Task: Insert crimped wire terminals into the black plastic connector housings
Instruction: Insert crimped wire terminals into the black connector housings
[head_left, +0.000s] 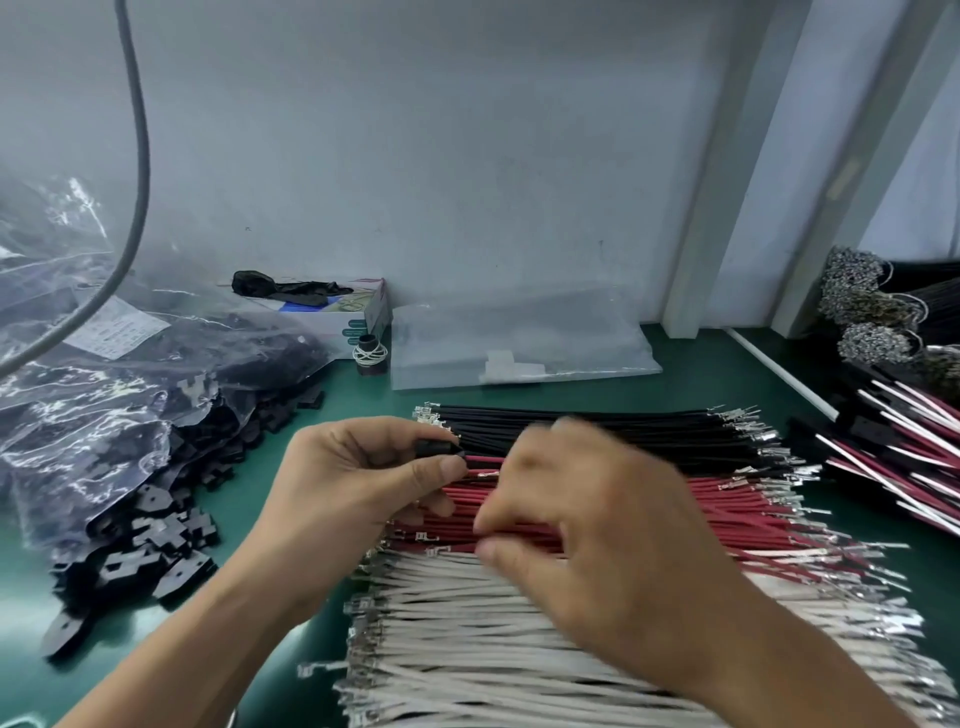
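Connector housing (439, 448) sits pinched in the left hand (358, 480), a red wire (483, 460) at its mouth. The right hand (587, 525) — blurred, fingers curled — reaches among loose red wires (727, 514). Finished harnesses (893, 467) lie far right, yet heaps of housings (156, 540) and wires remain — plenty left.

1. We see the wires (597, 530) in rows on the mat (291, 447), centre.
2. Left of them lies a pile of housings (156, 540), a bag (130, 374) behind.
3. A box (358, 317) stands by the wall; finished harnesses (898, 467) lie right.
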